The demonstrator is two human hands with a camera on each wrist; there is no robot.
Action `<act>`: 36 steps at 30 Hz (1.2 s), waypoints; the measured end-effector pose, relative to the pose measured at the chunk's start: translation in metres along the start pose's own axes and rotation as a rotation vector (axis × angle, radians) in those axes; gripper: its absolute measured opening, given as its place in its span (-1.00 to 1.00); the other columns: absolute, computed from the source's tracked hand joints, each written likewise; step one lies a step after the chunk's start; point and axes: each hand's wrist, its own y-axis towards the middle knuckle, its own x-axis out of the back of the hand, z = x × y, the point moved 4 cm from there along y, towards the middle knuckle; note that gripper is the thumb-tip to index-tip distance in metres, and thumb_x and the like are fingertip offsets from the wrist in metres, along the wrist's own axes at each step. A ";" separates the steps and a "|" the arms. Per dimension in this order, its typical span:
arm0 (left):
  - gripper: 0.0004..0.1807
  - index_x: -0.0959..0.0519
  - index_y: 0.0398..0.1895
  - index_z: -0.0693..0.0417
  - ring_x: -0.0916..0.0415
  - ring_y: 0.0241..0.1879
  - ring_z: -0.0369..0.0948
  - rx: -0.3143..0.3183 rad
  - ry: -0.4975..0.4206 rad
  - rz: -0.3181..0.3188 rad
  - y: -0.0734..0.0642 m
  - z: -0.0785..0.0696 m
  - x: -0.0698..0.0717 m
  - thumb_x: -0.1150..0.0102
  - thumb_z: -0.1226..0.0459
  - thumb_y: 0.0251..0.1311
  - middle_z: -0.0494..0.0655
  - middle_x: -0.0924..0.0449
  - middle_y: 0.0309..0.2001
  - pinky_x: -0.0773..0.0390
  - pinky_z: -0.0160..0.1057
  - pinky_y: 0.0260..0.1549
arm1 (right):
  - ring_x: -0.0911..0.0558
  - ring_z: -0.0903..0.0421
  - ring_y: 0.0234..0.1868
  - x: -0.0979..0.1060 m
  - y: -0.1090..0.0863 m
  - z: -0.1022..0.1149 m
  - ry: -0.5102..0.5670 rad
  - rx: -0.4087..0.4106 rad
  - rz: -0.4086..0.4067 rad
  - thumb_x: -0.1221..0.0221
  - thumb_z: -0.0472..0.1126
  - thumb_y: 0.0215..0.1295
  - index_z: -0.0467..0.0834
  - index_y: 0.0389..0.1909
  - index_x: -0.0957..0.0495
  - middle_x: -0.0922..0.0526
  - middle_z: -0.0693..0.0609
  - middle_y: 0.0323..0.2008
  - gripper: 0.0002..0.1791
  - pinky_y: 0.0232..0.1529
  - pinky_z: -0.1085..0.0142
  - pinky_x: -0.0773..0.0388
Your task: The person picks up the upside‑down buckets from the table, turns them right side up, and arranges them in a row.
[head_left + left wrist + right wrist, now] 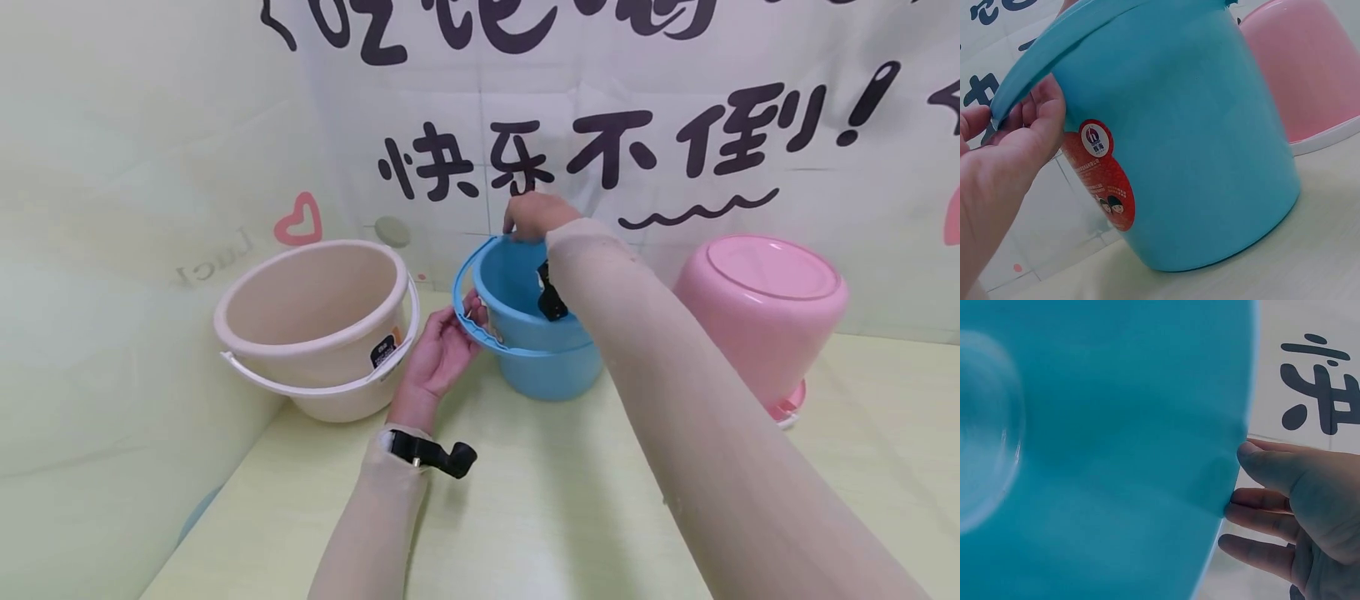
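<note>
A blue bucket (551,375) stands upright in the middle, its handle (459,300) hanging down on the left and front. My right hand (536,215) reaches over it and pinches the far rim; in the right wrist view, the thumb and fingers of that hand (1291,506) meet at the rim. Palm up, my left hand (444,354) is at the bucket's left side. In the left wrist view its thumb and curled fingers (1029,128) pinch the blue handle's edge. A red label (1104,178) shows on the bucket's wall below.
To the left stands a cream bucket (341,367) with a white handle, close beside my left hand. An upside-down pink bucket (757,325) sits on the right. Behind them is a white wall sheet (525,92) with black lettering. All rest on a pale tabletop (525,517).
</note>
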 end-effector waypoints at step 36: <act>-0.85 -0.44 -0.20 0.23 -0.49 -0.15 -0.15 0.137 0.339 -0.517 -0.008 0.003 0.031 0.17 0.39 0.35 0.03 -0.51 -0.24 -0.35 -0.23 0.08 | -0.38 -0.11 0.10 0.005 -0.011 -0.003 0.098 -0.003 0.110 0.01 -0.21 0.36 -0.15 0.26 -0.32 -0.31 -0.15 0.24 -0.56 0.12 0.02 -0.32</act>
